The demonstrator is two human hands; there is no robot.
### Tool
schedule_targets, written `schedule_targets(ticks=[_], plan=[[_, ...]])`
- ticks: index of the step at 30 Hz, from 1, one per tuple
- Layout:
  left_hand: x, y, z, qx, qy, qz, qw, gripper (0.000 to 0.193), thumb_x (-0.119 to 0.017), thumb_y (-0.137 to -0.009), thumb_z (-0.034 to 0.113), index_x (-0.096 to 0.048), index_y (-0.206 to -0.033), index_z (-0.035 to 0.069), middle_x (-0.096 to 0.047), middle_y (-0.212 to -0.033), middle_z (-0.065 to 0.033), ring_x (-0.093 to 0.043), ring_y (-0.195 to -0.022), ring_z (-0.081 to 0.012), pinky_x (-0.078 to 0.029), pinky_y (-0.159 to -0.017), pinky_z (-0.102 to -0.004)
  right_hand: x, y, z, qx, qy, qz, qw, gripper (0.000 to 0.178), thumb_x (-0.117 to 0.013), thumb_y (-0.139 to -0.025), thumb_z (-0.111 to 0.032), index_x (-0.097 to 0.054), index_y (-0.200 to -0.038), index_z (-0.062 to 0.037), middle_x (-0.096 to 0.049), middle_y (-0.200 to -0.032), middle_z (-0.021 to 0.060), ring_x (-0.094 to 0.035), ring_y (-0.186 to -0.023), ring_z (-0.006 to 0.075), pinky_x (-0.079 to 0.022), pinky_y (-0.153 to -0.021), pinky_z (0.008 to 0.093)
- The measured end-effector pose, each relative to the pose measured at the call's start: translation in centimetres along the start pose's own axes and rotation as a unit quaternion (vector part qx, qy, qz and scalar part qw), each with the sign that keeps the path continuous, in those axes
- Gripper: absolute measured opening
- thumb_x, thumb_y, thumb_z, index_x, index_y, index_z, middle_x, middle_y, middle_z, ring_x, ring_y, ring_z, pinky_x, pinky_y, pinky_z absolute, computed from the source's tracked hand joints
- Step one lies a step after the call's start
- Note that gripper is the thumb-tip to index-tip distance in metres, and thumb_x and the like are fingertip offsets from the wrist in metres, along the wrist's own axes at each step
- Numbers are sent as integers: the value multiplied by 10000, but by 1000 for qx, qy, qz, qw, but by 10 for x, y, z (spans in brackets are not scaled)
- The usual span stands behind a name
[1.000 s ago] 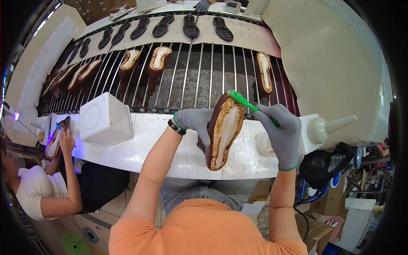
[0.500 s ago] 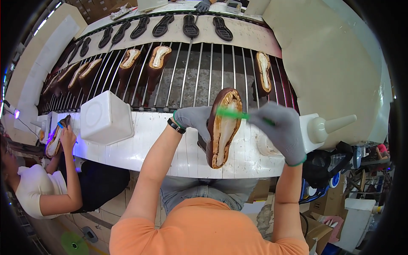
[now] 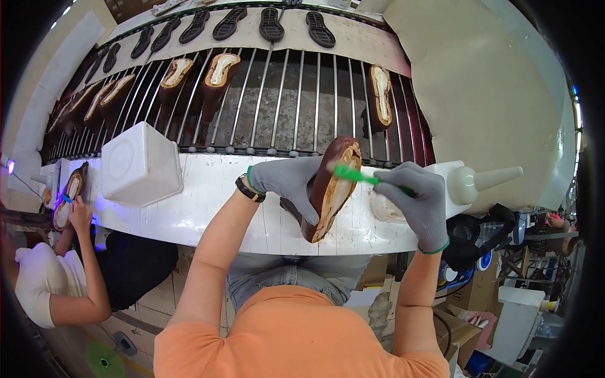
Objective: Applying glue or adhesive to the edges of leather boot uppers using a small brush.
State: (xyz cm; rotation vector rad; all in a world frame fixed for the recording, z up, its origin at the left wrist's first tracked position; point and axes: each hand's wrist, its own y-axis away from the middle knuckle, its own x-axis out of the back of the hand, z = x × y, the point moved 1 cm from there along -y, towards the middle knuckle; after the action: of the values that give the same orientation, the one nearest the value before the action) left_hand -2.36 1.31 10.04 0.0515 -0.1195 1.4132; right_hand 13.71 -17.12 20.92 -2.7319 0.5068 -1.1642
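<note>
My left hand [image 3: 291, 183], in a grey glove, grips a brown shoe upper [image 3: 322, 186] by its side. The shoe upper is held with its bottom turned up and tilted, showing a pale middle inside a tan, pleated edge. Gloved in grey too, my right hand [image 3: 419, 198] is closed around the handle of a green brush [image 3: 354, 174]. The brush head lies against the shoe upper's edge near its far end. Beside my right hand stands a white container [image 3: 463, 183] with a long spout.
A white square tub [image 3: 142, 165] stands on the white bench [image 3: 214, 217] at left. Beyond it, a roller conveyor [image 3: 277, 107] carries several brown uppers, with black soles [image 3: 271, 25] on a pale strip behind. At far left a co-worker [image 3: 57, 277] brushes another upper.
The shoe upper has turned so its brown side shows more. The brush has moved from across the bottom to the far edge. The whole view has shifted slightly.
</note>
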Motion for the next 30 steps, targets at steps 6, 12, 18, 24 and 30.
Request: schedule_targets(ticks=[6, 12, 18, 24, 30], plan=[[27, 9, -44, -48, -26, 57, 997, 864, -969, -553, 221, -550, -1272, -10, -651, -1188, -80, -589, -1039, -135, -509, -929, -306, 25, 11, 12, -122, -88, -136, 979, 175, -769, -768, -76, -747, -914, 17, -652, -723, 34, -594, -679, 80, -446, -610, 265], [35, 53, -133, 19, 191, 320, 928, 940, -868, -615, 207, -417, -1421, 30, -591, -1317, -96, -580, -1188, -219, -486, -1021, -365, 9, 113, 106, -245, 185, 91, 947, 235, -725, -800, -146, -713, -989, -7, -695, -890, 167, -653, -748, 293, -508, -702, 378], [-11, 36, -151, -147, 544, 196, 802, 753, -492, -954, 595, -357, -1480, 73, -528, -1396, -128, -557, -1232, -250, -464, -1053, -404, -28, 142, 114, -302, 279, 141, 901, 208, -704, -818, -150, -719, -978, -18, -701, -934, 163, -669, -805, 320, -515, -731, 388], [-70, 26, -101, -127, 598, 207, 764, 651, -381, -1005, 527, -424, -1385, -1, -585, -1230, -233, -665, -922, -309, -596, -723, -392, -22, 140, 124, -300, 308, 105, 897, 225, -680, -846, -156, -725, -1029, -33, -705, -867, 153, -660, -726, 278, -504, -678, 377], [-97, 51, -82, -146, 707, 135, 678, 977, -374, -872, 794, -401, -1388, -34, -549, -1129, -402, -684, -840, -444, -617, -622, -472, -21, 150, 117, -401, -150, 172, 887, 239, -621, -921, -176, -724, -1050, -3, -693, -751, 54, -500, -525, 69, -363, -473, 234]])
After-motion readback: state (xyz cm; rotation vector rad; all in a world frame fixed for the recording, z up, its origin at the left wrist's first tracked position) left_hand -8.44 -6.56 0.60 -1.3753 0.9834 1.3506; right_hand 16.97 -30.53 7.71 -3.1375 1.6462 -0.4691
